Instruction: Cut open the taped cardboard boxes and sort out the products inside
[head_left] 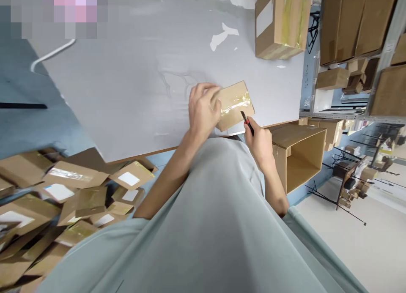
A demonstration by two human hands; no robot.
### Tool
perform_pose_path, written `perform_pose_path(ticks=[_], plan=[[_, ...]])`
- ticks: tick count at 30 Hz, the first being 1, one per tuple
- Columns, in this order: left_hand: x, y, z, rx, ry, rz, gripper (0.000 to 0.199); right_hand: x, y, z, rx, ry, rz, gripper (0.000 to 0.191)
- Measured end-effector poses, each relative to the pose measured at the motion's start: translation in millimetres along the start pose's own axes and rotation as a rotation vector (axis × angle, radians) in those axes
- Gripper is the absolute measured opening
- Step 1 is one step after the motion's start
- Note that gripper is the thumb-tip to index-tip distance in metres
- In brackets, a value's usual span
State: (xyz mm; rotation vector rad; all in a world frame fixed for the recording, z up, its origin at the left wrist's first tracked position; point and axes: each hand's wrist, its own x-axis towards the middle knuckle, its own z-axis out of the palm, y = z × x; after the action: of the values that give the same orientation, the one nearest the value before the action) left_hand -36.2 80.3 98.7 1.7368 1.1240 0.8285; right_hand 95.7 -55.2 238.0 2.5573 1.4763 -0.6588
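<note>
A small cardboard box (pixel 233 99) with shiny clear tape across its top lies at the near edge of the grey table (pixel 133 94). Around its left end is my left hand (pixel 203 109), fingers curled against the box. My right hand (pixel 260 143) is closed on a black and red utility knife (pixel 249 124). The knife's dark blade points at the box's near right part, close to its surface; whether it touches cannot be made out.
A larger taped box (pixel 281 24) stands at the table's back right. Below the right edge is an open box (pixel 298 157). Several discarded boxes (pixel 76 174) pile up at lower left. Shelves with cartons (pixel 355 26) stand at the right. White scraps (pixel 222 37) lie on the table.
</note>
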Motion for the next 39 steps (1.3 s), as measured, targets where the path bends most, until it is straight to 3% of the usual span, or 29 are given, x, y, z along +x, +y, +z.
perform_pose_path(ticks=[5, 9, 18, 32, 39], plan=[[7.4, 37.0, 44.8, 0.073, -0.229, 0.161, 0.043, 33.2, 31.3, -14.6, -0.029, 0.071, 0.047, 0.051], [9.2, 36.4, 63.7, 0.09, -0.22, 0.147, 0.055, 58.6, 32.5, -22.5, -0.039, 0.045, 0.02, 0.052], [7.2, 32.1, 62.0, 0.181, -0.23, 0.14, 0.049, 90.9, 31.0, -20.4, -0.054, -0.042, -0.017, 0.051], [6.8, 29.9, 62.4, 0.145, -0.226, 0.132, 0.049, 88.3, 25.2, -12.8, -0.088, -0.041, 0.023, 0.055], [7.7, 29.5, 66.2, 0.097, -0.215, 0.124, 0.05, 93.5, 4.4, -17.9, -0.178, -0.063, 0.094, 0.049]])
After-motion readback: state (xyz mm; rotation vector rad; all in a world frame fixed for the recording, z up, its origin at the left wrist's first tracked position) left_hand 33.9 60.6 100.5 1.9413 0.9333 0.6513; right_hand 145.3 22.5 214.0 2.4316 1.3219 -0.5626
